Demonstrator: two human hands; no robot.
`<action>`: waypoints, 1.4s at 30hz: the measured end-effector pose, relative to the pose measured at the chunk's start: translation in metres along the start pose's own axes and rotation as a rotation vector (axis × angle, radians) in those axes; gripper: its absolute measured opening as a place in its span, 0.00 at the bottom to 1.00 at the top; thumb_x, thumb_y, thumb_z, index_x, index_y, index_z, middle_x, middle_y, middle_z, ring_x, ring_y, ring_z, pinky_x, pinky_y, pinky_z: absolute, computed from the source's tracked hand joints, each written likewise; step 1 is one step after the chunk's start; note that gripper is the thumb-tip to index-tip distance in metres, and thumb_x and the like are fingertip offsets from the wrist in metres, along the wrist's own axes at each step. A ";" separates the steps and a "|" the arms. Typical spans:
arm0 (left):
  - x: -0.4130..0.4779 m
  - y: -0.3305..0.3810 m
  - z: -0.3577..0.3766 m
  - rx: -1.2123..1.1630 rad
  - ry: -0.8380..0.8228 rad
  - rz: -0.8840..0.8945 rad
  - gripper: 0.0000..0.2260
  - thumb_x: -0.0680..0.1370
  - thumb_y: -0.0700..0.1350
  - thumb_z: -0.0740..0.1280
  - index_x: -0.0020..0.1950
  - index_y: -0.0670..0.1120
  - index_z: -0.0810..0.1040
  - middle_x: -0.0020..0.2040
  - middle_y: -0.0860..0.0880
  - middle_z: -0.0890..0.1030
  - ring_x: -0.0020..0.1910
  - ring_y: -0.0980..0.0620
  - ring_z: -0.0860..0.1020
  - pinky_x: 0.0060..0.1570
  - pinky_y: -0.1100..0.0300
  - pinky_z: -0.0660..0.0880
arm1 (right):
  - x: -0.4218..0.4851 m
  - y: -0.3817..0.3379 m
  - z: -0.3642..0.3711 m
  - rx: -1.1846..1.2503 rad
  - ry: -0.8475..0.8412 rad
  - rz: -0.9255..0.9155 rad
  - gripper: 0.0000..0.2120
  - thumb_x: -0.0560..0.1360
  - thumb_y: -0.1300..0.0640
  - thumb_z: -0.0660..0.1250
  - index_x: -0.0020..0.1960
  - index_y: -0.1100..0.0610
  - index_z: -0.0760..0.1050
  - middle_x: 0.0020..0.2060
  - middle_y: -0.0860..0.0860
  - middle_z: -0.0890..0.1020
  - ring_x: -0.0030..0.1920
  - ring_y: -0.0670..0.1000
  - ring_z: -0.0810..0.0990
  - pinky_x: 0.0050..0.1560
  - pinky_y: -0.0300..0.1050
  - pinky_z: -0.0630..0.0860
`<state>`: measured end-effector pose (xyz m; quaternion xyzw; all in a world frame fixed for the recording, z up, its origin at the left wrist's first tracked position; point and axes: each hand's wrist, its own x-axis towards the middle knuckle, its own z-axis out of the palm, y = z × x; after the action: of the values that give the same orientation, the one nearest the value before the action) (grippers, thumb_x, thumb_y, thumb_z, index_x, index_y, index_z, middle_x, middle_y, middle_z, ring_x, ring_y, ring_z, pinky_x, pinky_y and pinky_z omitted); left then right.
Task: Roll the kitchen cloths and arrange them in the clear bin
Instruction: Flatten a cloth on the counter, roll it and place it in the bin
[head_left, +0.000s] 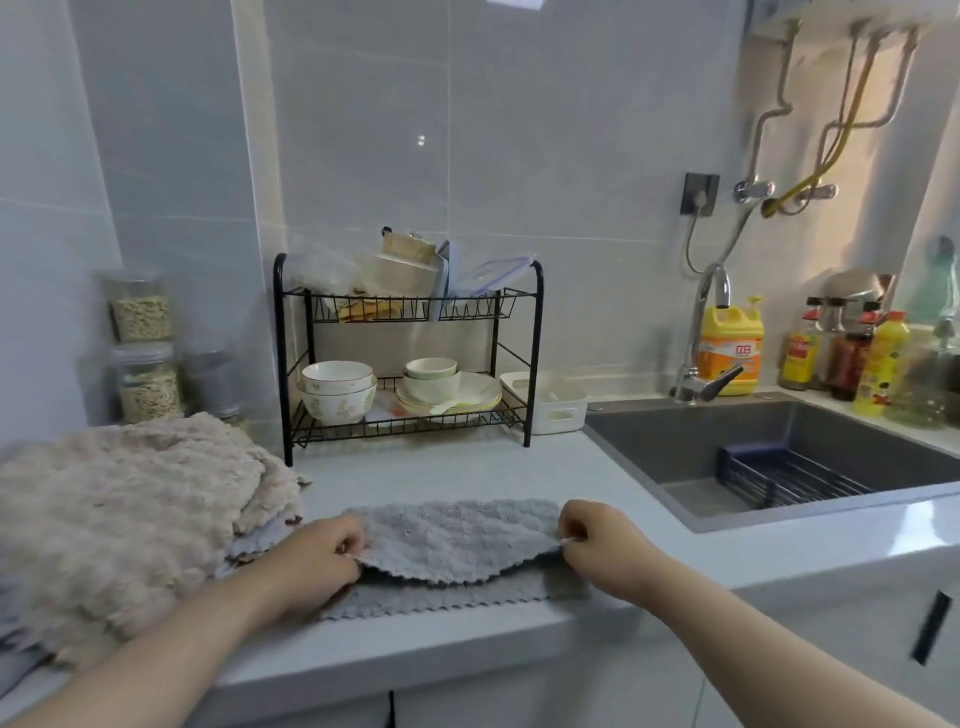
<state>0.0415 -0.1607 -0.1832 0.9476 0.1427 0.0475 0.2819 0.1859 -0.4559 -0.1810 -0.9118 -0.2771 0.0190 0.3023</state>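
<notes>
A grey kitchen cloth (457, 540) lies on the white counter in front of me, folded over on itself so that a lower layer shows along the near edge. My left hand (322, 553) pinches the upper layer's left corner. My right hand (597, 545) pinches its right corner. The upper layer sags between the two hands. A pile of beige fluffy cloths (119, 514) sits on the counter to the left, touching the grey one's left side. No clear bin is in view.
A black two-tier dish rack (410, 353) with bowls and plates stands at the back. A white tub (550, 402) sits beside it. The grey sink (779, 457) with a dark basket lies right, with tap, detergent and bottles behind. Glass jars (145, 353) stand back left.
</notes>
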 end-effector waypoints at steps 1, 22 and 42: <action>-0.003 -0.001 0.001 0.025 -0.029 0.012 0.08 0.70 0.38 0.62 0.36 0.48 0.64 0.52 0.53 0.79 0.58 0.47 0.77 0.53 0.45 0.73 | -0.001 0.002 0.002 -0.013 -0.018 0.002 0.07 0.67 0.65 0.60 0.35 0.53 0.69 0.36 0.49 0.76 0.36 0.48 0.72 0.33 0.38 0.68; 0.002 -0.001 0.002 0.131 0.078 0.131 0.25 0.80 0.53 0.59 0.76 0.56 0.60 0.78 0.56 0.55 0.77 0.56 0.51 0.74 0.55 0.50 | 0.024 -0.015 -0.002 0.365 0.134 0.475 0.06 0.73 0.61 0.63 0.40 0.61 0.67 0.32 0.53 0.68 0.32 0.52 0.67 0.34 0.41 0.62; 0.034 -0.012 0.028 0.045 -0.041 0.094 0.28 0.77 0.57 0.66 0.75 0.58 0.61 0.78 0.57 0.56 0.77 0.56 0.54 0.74 0.57 0.51 | 0.050 0.022 -0.030 0.501 0.105 0.551 0.06 0.73 0.68 0.61 0.38 0.61 0.71 0.28 0.56 0.71 0.25 0.52 0.67 0.26 0.40 0.67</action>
<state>0.0758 -0.1554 -0.2135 0.9601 0.0933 0.0381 0.2608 0.2449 -0.4614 -0.1620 -0.8497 0.0078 0.1198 0.5134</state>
